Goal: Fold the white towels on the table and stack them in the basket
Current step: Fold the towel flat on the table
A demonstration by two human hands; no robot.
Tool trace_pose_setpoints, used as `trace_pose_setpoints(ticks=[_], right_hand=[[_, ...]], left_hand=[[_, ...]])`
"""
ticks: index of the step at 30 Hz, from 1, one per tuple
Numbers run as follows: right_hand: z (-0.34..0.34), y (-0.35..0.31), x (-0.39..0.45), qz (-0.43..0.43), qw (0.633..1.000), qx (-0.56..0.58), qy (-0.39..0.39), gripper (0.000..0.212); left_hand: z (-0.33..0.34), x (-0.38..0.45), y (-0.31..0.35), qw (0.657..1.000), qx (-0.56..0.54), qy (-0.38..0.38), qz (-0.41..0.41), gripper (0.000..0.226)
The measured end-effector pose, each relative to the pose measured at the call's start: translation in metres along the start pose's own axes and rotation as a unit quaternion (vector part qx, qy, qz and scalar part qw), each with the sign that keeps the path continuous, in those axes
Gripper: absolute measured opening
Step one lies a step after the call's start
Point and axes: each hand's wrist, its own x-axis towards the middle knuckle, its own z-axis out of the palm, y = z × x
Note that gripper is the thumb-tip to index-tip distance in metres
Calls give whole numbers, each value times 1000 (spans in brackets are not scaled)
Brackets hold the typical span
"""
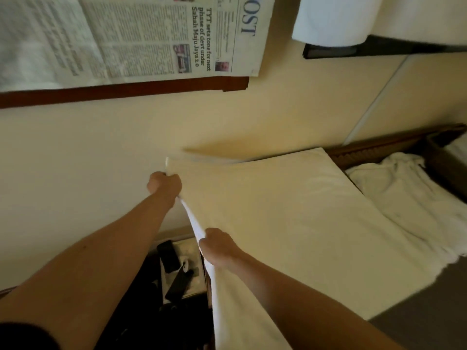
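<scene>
Towel point(290, 223) held up taut in head view, spread w/ its far side over the table edge point(379, 150); left hand point(165, 184) fist-gripped on the top corner, right hand point(218, 246) pinching the same edge lower down. Risk: w/ edges uneven the fold likely goes crooked, or the lower end drags onto clutter below. More towels point(404, 193) heaped beside; basket point(444, 160) only partly in shot.

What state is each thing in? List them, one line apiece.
left hand: grips the far end of the towel's edge.
right hand: pinches the same edge nearer the body.
held towel: spread out, held up by one edge.
second towel: crumpled, unfolded, lying at the right.
towel on shelf: folded, hanging over the shelf edge.
newspaper: open, flat against the window.
</scene>
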Motion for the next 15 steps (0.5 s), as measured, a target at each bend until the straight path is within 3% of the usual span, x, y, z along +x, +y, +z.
trace_pose_setpoints(ticks=[5, 11, 15], right_hand=[[-36, 7, -11, 26, 978, 184, 99, 26], [-95, 60, -28, -34, 943, 227, 239, 49], [-145, 112, -29, -37, 921, 266, 283, 49]], left_hand=[[3, -7, 29, 1000, -21, -13, 2, 19], [53, -54, 86, 994, -48, -86, 38, 22], [107, -88, 122, 987, -65, -136, 59, 30]])
